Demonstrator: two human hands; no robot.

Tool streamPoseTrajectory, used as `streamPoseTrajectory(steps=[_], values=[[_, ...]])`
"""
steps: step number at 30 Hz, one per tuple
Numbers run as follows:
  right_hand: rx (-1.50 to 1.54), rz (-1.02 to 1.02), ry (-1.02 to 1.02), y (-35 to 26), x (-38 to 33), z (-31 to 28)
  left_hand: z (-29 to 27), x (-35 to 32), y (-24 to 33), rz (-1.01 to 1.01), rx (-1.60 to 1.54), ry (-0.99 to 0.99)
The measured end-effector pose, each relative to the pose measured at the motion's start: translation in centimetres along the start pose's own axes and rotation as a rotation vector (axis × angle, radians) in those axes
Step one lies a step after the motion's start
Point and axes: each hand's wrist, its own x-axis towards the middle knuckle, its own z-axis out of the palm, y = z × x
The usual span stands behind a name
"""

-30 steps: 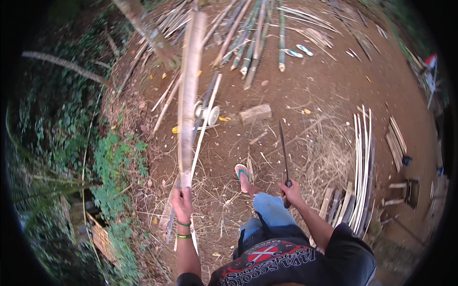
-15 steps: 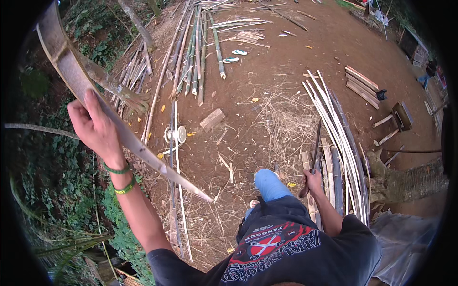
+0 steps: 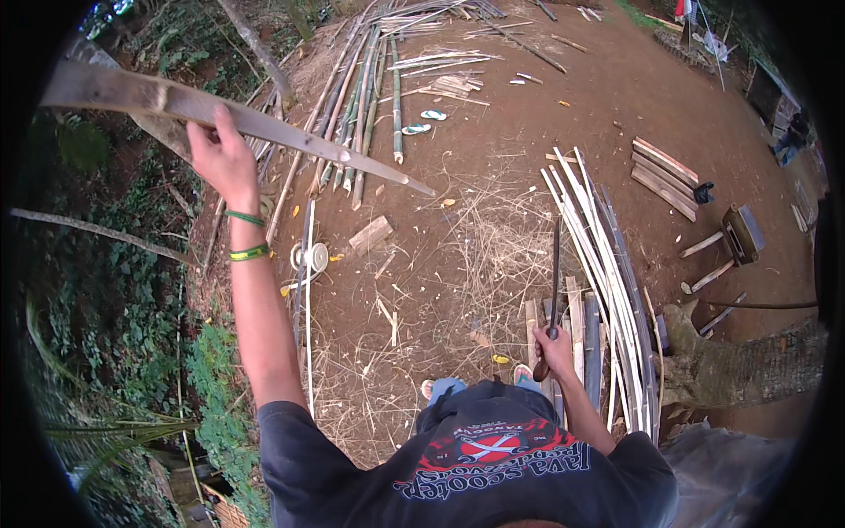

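My left hand [image 3: 227,165], raised at the far left, grips a long split bamboo piece [image 3: 286,135]. The wide end runs past the upper left, and the narrow tip points right above the ground. Parts of my fingers are hidden behind the bamboo. My right hand [image 3: 554,348], low at my right side, is closed round the handle of a machete [image 3: 555,273]. Its dark narrow blade points away from me, beside a bundle of pale bamboo strips [image 3: 609,290]. Shorter split bamboo pieces [image 3: 576,321] lie just right of the blade.
Green bamboo poles [image 3: 370,106] lie at the back left, with a pair of flip-flops [image 3: 416,128] beside them. A wood block [image 3: 371,235] and shavings [image 3: 502,233] are scattered ahead. A small wooden bench [image 3: 742,236] and a trunk [image 3: 748,361] stand right; foliage [image 3: 114,308] borders the left.
The split bamboo in my left hand has swung from steeply slanted to nearly level, its tip moving up and away. My right hand still holds the machete. My legs have shifted.
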Motion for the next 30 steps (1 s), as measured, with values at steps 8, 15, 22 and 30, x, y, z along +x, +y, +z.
streamPoseTrajectory(steps=[8, 15, 22, 30], values=[[-0.123, 0.092, -0.147, -2.5, 0.4, -7.0, 7.9, -19.3, 2.0, -0.325, -0.075, -0.247], [-0.049, -0.181, -0.377, -10.2, 0.3, -1.3, 7.4, -24.5, 4.4, -0.453, -0.100, -0.303], [0.111, -0.572, -0.660, -26.6, -4.8, 8.1, 5.5, -26.3, 4.4, -0.320, -0.021, -0.383], [0.290, -0.782, -0.756, -35.7, -8.6, 16.2, 4.1, -26.6, 8.1, -0.468, -0.210, -0.462]])
